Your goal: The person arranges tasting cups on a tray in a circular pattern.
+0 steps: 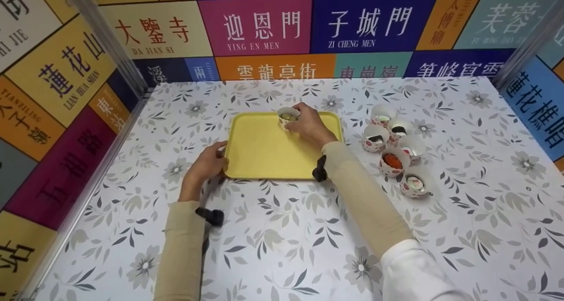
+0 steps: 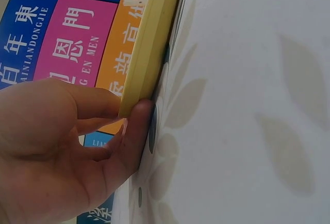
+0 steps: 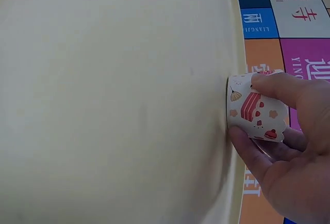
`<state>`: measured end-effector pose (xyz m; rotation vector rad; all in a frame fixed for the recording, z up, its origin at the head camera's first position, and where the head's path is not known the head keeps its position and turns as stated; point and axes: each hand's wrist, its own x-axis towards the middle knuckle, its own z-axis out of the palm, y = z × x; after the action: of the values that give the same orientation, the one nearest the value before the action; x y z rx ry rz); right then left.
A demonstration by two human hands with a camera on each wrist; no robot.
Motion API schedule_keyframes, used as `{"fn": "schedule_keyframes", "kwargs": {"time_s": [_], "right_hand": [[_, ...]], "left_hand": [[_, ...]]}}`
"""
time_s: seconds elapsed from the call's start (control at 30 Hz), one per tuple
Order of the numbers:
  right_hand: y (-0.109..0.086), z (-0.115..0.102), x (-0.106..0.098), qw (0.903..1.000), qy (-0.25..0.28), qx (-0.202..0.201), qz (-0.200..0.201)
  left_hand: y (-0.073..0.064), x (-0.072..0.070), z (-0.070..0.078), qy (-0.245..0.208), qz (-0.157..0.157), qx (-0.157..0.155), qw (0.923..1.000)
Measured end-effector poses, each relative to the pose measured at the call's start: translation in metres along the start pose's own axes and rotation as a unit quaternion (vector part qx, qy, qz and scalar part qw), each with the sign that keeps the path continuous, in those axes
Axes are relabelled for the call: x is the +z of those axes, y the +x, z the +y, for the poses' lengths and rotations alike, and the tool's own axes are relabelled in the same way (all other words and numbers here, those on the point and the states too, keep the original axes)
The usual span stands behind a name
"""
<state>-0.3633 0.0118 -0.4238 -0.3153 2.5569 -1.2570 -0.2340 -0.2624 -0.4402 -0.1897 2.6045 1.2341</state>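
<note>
Six printed paper cups [image 1: 388, 172] of small food stand clustered right of the yellow tray [image 1: 269, 155], probably so we can reach them easily. We hold another printed paper cup [image 3: 252, 113] over the tray's far part, our right hand [image 1: 310, 124] pinching its sides with thumb and fingers, likely keeping its filling upright. Our left hand [image 1: 207, 161] pinches the tray's left rim, presumably steadying it; we cannot tell whether the held cup touches down.

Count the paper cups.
7. The right hand holds one paper cup at the far side of the yellow tray. Right of the tray, six cluster: farthest cup, leftmost cup, its right neighbour, orange-filled cup, another on its right, nearest cup.
</note>
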Motion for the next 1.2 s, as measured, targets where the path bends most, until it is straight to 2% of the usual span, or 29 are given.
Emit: {"fn": "schedule_keyframes", "kwargs": {"time_s": [0.17, 0.3, 0.53, 0.67, 0.93, 1.2], "right_hand": [[-0.001, -0.001, -0.002, 0.9999, 0.015, 0.006, -0.003], [-0.001, -0.001, 0.0, 0.9997, 0.025, 0.0, -0.003], [-0.007, -0.009, -0.004, 0.9993, -0.019, -0.029, 0.013], [-0.016, -0.017, -0.013, 0.9985, -0.037, -0.033, 0.024], [-0.038, -0.028, -0.033, 0.9979, -0.023, -0.053, 0.028], [-0.065, -0.035, -0.053, 0.9955, -0.033, -0.07, 0.053]], "left_hand": [[0.003, 0.001, 0.003, 0.003, 0.0, -0.007, 1.0], [0.003, 0.002, 0.0, 0.0, -0.003, -0.004, 1.0], [0.002, 0.003, -0.003, 0.014, -0.001, 0.017, 0.9998], [0.002, 0.003, -0.001, 0.016, 0.0, 0.011, 0.9998], [0.001, 0.002, -0.002, 0.022, 0.003, 0.017, 0.9996], [0.002, 0.0, -0.002, 0.028, 0.001, 0.014, 0.9995]]}}
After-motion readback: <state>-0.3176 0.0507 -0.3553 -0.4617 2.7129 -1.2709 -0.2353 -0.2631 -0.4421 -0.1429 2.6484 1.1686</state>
